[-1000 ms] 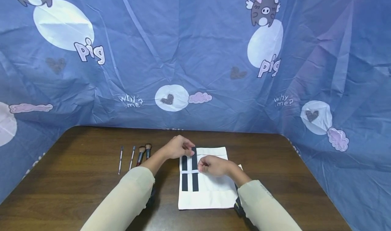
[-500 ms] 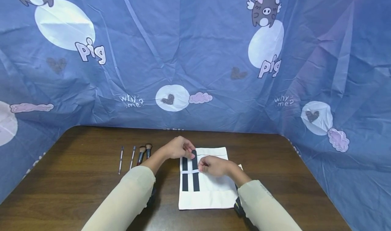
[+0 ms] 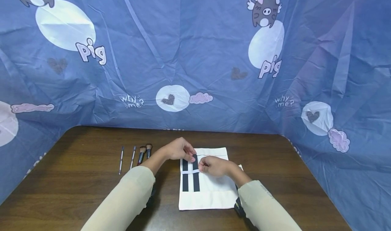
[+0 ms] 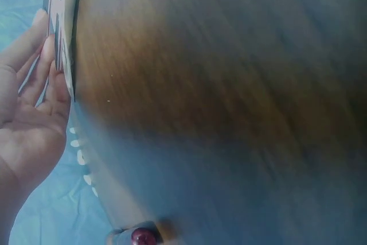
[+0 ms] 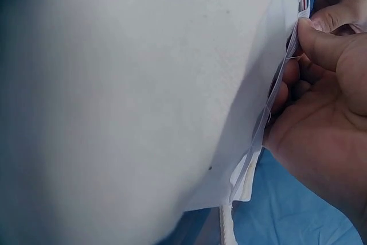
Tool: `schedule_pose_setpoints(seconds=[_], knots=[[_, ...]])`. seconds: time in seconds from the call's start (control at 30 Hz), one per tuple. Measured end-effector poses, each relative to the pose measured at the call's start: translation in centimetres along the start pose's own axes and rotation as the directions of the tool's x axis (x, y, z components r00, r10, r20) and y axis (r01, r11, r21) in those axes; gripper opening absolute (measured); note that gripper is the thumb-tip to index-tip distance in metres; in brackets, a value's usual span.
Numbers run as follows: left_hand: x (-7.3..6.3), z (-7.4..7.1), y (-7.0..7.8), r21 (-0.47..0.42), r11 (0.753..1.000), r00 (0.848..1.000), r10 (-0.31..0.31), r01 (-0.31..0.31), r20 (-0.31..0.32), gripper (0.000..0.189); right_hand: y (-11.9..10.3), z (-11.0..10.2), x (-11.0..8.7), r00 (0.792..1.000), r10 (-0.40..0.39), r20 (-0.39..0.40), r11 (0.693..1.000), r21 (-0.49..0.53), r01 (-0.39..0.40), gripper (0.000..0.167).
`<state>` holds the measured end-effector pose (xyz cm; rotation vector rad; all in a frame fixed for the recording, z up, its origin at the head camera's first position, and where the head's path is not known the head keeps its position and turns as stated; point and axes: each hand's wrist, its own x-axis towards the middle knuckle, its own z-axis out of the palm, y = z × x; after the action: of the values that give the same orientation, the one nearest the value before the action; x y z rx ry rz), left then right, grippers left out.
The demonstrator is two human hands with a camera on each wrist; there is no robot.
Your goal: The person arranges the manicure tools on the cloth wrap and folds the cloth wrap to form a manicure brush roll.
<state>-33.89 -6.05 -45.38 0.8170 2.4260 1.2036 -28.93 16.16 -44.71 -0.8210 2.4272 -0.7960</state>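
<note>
A white cloth roll (image 3: 210,200) lies unrolled on the table, with a white elastic band (image 3: 187,172) across it. Two flat black strips, which look like nail files, run under the band. My left hand (image 3: 180,149) pinches the upper end of the right nail file (image 3: 196,181); the left nail file (image 3: 185,183) lies parallel to it. Close by, my right hand (image 3: 213,166) pinches the elastic band just right of that file. In the right wrist view, thumb and fingertips (image 5: 312,30) close on the band's edge. The left wrist view catches my left hand (image 4: 34,113) at the roll's edge.
Left of the roll, two thin sticks (image 3: 121,160) (image 3: 132,157) and two brushes (image 3: 142,153) (image 3: 148,150) lie on the brown wooden table (image 3: 76,183). My left forearm partly covers the brushes. A blue printed curtain (image 3: 183,61) hangs behind the table.
My left hand has moved slightly down toward me, and the upper end of the right nail file has slid down with it. My right hand has stayed in place at the band.
</note>
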Motion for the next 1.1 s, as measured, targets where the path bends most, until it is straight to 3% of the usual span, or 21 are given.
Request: schedule_pose_setpoints(seconds=[0.33, 0.63, 0.93, 1.1], knots=[[0.2, 0.1, 0.0, 0.101, 0.995, 1.000, 0.008, -0.010, 0.021, 0.017, 0.0, 0.0, 0.0, 1.000, 0.010, 0.006, 1.000, 0.006, -0.010, 0.018], [0.1, 0.1, 0.6, 0.121, 0.993, 1.000, -0.017, 0.015, 0.019, 0.017, -0.2, -0.5, -0.5, 1.000, -0.005, 0.010, 1.000, -0.007, 0.005, 0.015], [0.1, 0.2, 0.3, 0.149, 0.989, 1.000, 0.012, -0.014, 0.014, 0.018, 0.8, -1.7, -1.7, 1.000, 0.012, -0.028, 1.000, -0.003, -0.012, 0.003], [-0.3, 0.0, 0.3, 0.175, 0.984, 0.998, 0.047, -0.042, -0.028, 0.017, 1.8, -2.0, -2.7, 0.998, 0.002, -0.067, 0.999, -0.051, -0.006, 0.003]])
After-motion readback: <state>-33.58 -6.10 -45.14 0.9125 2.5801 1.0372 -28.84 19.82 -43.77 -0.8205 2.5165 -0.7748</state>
